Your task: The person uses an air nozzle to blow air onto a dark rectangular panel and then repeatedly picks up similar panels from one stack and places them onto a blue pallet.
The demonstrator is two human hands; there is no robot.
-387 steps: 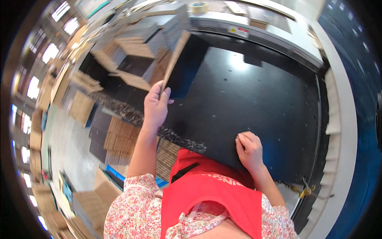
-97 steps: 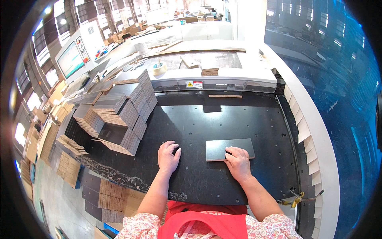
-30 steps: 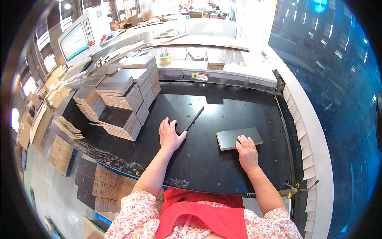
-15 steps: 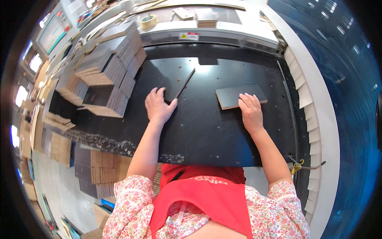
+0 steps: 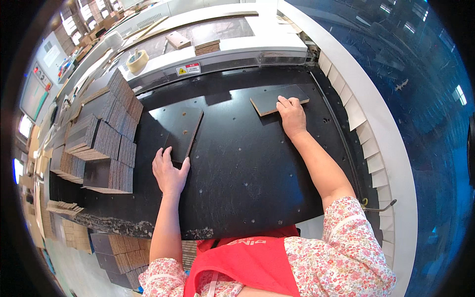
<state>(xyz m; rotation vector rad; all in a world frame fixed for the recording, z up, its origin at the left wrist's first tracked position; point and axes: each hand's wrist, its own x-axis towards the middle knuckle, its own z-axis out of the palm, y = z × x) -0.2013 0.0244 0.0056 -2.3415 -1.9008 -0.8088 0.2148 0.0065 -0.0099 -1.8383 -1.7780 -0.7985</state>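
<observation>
My left hand (image 5: pixel 169 171) grips the near end of a dark rectangular board (image 5: pixel 186 129), thumb on its right edge and fingers on the left. Two small brownish round marks show on that board's face, which lies close to the black worktop (image 5: pixel 237 183). Farther off to the right, my right hand (image 5: pixel 292 116) has its fingers closed over the near edge of a second dark board (image 5: pixel 269 100). A light brown cut edge shows along that board's near side. Both forearms reach over the worktop, well apart from each other.
Stacks of similar dark boards (image 5: pixel 106 131) stand at the worktop's left. A white machine beam (image 5: pixel 247 57) with a warning label (image 5: pixel 188 69) crosses the back, holding a tape roll (image 5: pixel 137 61) and a small board pile (image 5: pixel 207 48). Pleated white bellows (image 5: pixel 354 111) run along the right.
The view has shifted to the right. My right hand and its board are farther out over the worktop. More of the left board's face shows, with my left hand still at its near end.
</observation>
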